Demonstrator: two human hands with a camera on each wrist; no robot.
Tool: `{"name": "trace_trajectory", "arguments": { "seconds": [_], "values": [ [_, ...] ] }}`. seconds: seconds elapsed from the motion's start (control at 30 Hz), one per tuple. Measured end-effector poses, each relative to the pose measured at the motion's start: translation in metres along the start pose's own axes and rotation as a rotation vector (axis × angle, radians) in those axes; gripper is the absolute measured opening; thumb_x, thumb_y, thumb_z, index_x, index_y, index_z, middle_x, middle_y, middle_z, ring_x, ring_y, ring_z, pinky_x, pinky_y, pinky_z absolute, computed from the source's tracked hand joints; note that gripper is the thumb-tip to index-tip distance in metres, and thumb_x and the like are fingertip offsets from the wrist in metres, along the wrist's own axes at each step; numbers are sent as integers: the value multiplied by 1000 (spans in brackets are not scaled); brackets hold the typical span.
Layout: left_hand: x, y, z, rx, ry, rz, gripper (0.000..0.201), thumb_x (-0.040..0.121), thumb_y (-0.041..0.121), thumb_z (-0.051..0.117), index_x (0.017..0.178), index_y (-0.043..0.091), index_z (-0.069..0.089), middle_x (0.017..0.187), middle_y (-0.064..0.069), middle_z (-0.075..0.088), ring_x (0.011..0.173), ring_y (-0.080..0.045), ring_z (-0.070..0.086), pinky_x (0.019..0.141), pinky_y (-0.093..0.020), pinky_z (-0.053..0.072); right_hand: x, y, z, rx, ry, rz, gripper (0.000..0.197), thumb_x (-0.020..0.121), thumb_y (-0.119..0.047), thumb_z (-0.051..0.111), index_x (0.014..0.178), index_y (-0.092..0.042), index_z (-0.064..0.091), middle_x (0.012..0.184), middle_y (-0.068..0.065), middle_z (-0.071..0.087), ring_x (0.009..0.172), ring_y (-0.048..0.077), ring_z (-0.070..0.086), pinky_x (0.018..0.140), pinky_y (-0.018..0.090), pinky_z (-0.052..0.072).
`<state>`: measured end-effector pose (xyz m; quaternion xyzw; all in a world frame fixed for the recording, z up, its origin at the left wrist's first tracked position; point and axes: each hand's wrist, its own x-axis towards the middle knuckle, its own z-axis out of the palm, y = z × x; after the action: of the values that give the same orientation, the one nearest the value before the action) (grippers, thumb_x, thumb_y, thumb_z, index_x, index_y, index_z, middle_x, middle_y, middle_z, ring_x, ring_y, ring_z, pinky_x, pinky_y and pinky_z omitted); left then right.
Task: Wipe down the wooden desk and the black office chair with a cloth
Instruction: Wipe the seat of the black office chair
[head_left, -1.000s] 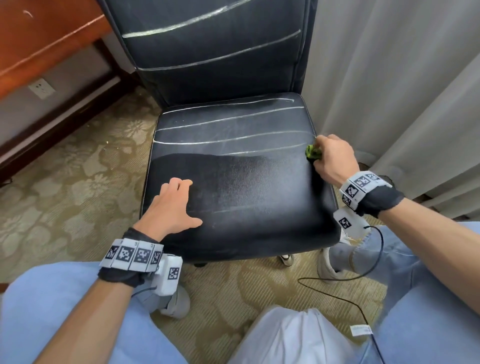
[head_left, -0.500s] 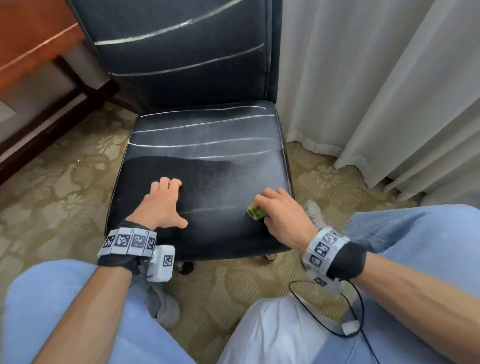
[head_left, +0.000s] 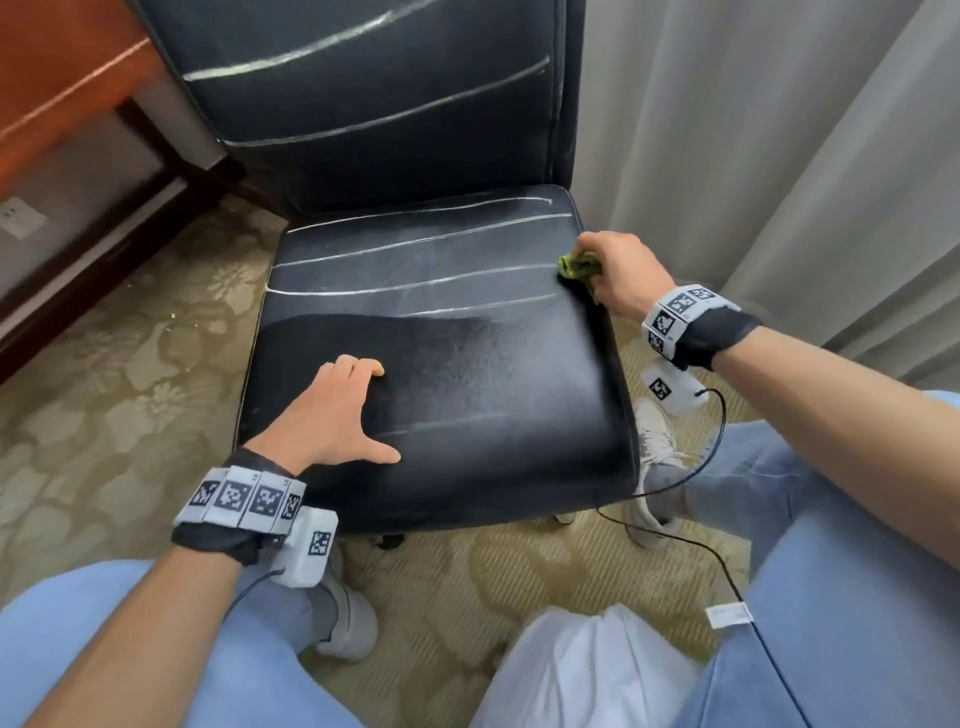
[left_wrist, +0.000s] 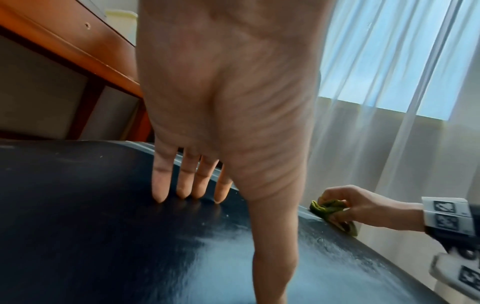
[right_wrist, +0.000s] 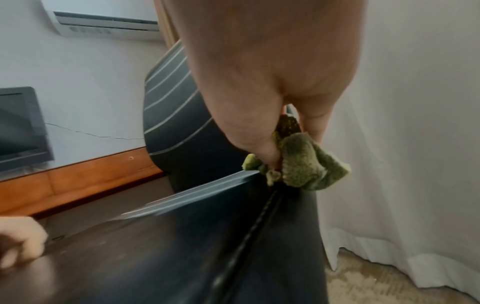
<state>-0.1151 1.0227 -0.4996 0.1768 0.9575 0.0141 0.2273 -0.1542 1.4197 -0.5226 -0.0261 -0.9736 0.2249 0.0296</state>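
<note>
I had swept my right hand (head_left: 618, 273), bunched around the green cloth (head_left: 577, 266), from the black office chair's (head_left: 467, 364) front edge to center right; my left hand (head_left: 332, 410) stayed flat, fingers straight.

The left hand (head_left: 332, 410) lies flat, palm down, fingers (left_wrist: 161, 181) straight and close together, thumb splayed out toward the right — the fingertips press on the seat (head_left: 467, 374). Its forearm reaches forward from the lower left, a marker band round the wrist. The right hand (head_left: 618, 270) is extended farther forward at the seat's right edge, fingers curled and pinching the cloth (right_wrist: 298, 160) — knuckles up, wrist banded likewise, forearm coming in from the right.
</note>
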Motion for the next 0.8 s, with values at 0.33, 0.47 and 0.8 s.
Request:
{"name": "trace_trajectory", "arguments": {
  "seconds": [0.33, 0.47, 0.8],
  "values": [
    [2, -17, -19, -195, 66, -12, 78, 82, 55, 80, 145, 23, 48, 142, 4, 44, 126, -19, 54, 106, -43, 49, 54, -21, 9, 11, 60, 73, 33, 79, 3, 58, 107, -10, 68, 113, 15, 71, 110, 40, 62, 89, 39, 51],
    [-4, -35, -16, -205, 150, -152, 77, 86, 51, 78, 147, 18, 45, 143, -4, 44, 127, -25, 52, 105, -47, 48, 38, -76, 29, -32, -36, -74, 32, 79, -5, 65, 109, -15, 70, 110, 11, 71, 109, 37, 63, 87, 37, 48],
    [-21, -56, -3, -203, 148, -336, 88, 86, 49, 78, 153, 13, 35, 144, -11, 41, 134, -32, 45, 109, -49, 43, -21, -142, 75, -91, -275, -430, 35, 83, 0, 59, 109, -22, 65, 108, 0, 64, 105, 29, 58, 85, 46, 54]
  ]
}}
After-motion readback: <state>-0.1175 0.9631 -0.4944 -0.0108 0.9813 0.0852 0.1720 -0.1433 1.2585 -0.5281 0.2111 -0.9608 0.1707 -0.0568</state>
